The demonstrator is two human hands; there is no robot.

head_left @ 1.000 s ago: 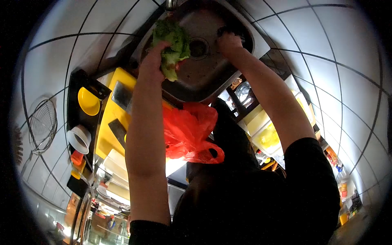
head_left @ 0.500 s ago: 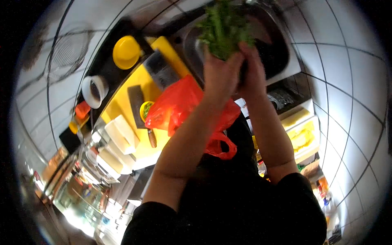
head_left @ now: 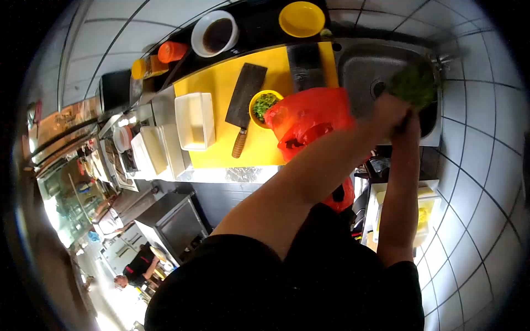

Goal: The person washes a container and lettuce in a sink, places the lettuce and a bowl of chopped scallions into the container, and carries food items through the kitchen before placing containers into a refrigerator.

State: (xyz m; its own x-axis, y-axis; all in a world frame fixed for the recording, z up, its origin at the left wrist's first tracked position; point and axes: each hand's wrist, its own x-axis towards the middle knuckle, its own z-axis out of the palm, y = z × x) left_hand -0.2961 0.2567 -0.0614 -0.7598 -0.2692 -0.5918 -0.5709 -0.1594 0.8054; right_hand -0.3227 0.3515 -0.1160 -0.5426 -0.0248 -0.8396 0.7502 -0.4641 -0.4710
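Observation:
Over the right part of the metal sink [head_left: 353, 71], a bunch of leafy greens [head_left: 413, 85] is held up, blurred by motion. My left hand [head_left: 391, 110] is wrapped round its lower end. Close against it, my right hand [head_left: 407, 122] is at the base of the bunch, its fingers blurred and partly hidden. A red plastic bag [head_left: 314, 113] lies on the yellow cutting board [head_left: 215, 71], left of my hands and partly behind my left forearm. A cleaver [head_left: 247, 96] and a yellow bowl of chopped greens [head_left: 265, 105] are on the board.
A white container [head_left: 195, 121] stands on the board's left. Behind the board are a white bowl of dark liquid [head_left: 215, 34], a yellow bowl [head_left: 301, 19] and an orange-capped jar [head_left: 172, 52]. Trays [head_left: 425, 212] sit at the right. Another person [head_left: 141, 266] is far off at the lower left.
The view has swung left, bringing more of the board and room into sight. My hands, apart a second ago, came together at the greens and remain close together over the sink.

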